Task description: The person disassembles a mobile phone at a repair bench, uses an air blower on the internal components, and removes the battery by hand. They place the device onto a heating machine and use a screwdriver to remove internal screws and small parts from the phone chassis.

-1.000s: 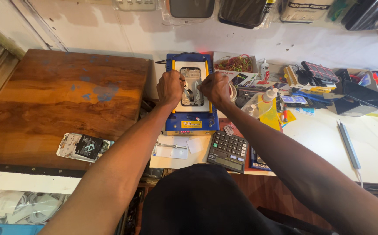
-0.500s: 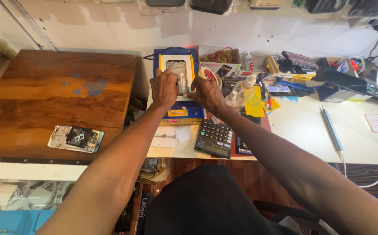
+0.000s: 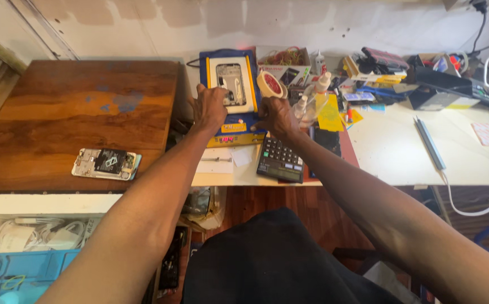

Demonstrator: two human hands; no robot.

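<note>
Two hands at a phone-repair heating pad

The left hand rests loosely closed against the lower left edge of the opened phone, which lies on the blue heating pad. The right hand grips a roll of tape, tilted, just right of the phone. A calculator sits below.

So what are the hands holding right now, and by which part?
The right hand holds a roll of tape by its lower rim. The left hand rests on the blue heating pad beside the opened phone, gripping nothing visible.
</note>
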